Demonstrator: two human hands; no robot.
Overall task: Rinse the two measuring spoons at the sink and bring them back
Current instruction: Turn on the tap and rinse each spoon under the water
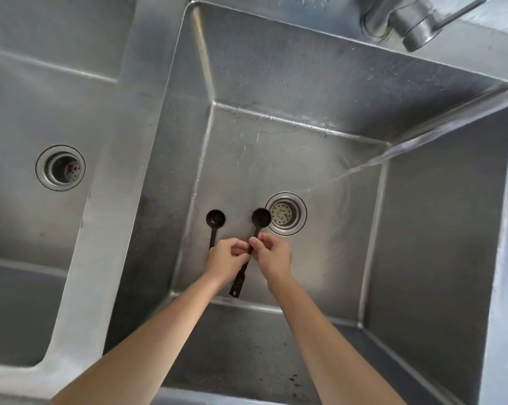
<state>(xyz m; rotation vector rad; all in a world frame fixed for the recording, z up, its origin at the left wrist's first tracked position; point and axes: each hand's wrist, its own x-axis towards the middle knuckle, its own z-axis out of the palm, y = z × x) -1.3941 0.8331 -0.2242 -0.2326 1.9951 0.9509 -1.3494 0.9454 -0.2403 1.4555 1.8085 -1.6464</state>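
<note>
item: left hand (226, 260). fingers curled and pinched on the handle of the left measuring spoon (214, 225); most of that handle is hidden behind the hand, and its round black bowl stands out beyond the knuckles, away from the person.

item: right hand (273, 255). fingertips pressed together on the handle of the right measuring spoon (257, 226), about midway along it. the bowl lies beyond the pinch, its edge overlapping the rim of the drain strainer (286, 213) as seen from the head camera; the flat perforated tail of the handle hangs below the pinch, between the two wrists. the left hand's fingertips meet this handle too, just beside the right hand's pinch; whether they press it cannot be told.

item: sink basin (305, 83), stainless steel, wet floor. both hands are held over it, close together, nearly touching.

item: water stream (393, 154). enters from the right of the hands and lands on the basin floor past the strainer, apart from both spoons.

item: faucet (407, 21), far beyond the hands at the back rim.

item: second basin (27, 112), left of the left hand, with its own drain (60, 167).
</note>
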